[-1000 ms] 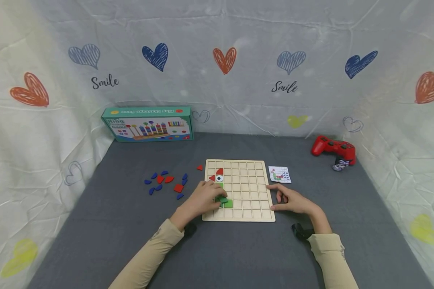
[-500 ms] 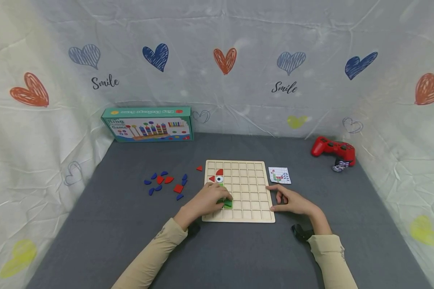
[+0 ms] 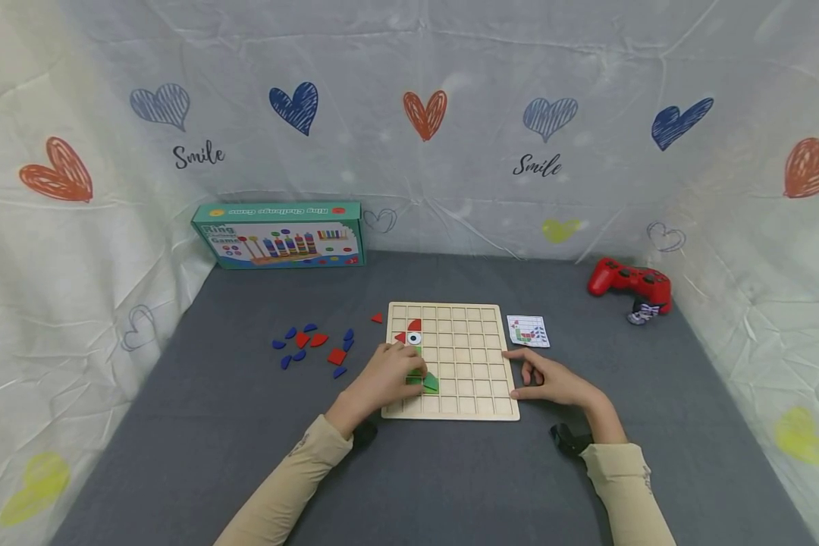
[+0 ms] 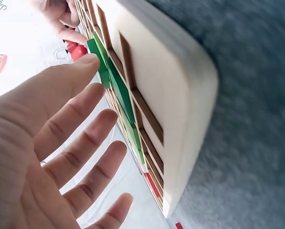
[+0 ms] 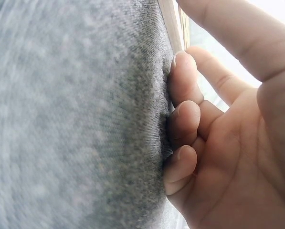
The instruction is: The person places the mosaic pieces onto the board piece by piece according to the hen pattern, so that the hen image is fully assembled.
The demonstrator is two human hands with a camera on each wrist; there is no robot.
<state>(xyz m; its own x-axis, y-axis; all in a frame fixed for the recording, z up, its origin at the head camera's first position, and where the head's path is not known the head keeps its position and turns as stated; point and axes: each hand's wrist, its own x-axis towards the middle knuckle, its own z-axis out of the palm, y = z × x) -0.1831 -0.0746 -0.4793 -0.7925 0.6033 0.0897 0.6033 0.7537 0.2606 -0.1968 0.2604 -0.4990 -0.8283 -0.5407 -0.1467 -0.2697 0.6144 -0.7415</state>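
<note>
A square wooden grid board [image 3: 474, 409] lies on the table. My left hand [image 3: 384, 373] is over its left part. In the left wrist view, the thumb and index finger pinch a dark green piece [image 4: 104, 76] just above the board; the other fingers extend loosely. A light green square [image 3: 435, 390] lies beneath the piece. Another dark green piece [image 4: 121, 88] sits beside it on the grid. A red piece [image 3: 415, 324] and a white eye tile [image 3: 414, 338] lie above. My right hand [image 3: 553, 379] touches the board's right edge with straight index finger and thumb, its other fingers curled.
Loose blue pieces [image 3: 299, 354] and red pieces [image 3: 337, 356] are scattered left of the board. A pattern card [image 3: 528, 331] lies to its right. A red game controller [image 3: 631, 282] is at the back right, a green game box [image 3: 287, 239] at the back left.
My left hand moves right with the dark green piece, then slightly back left. The piece turns over the light green square. My right hand stays at the board's edge.
</note>
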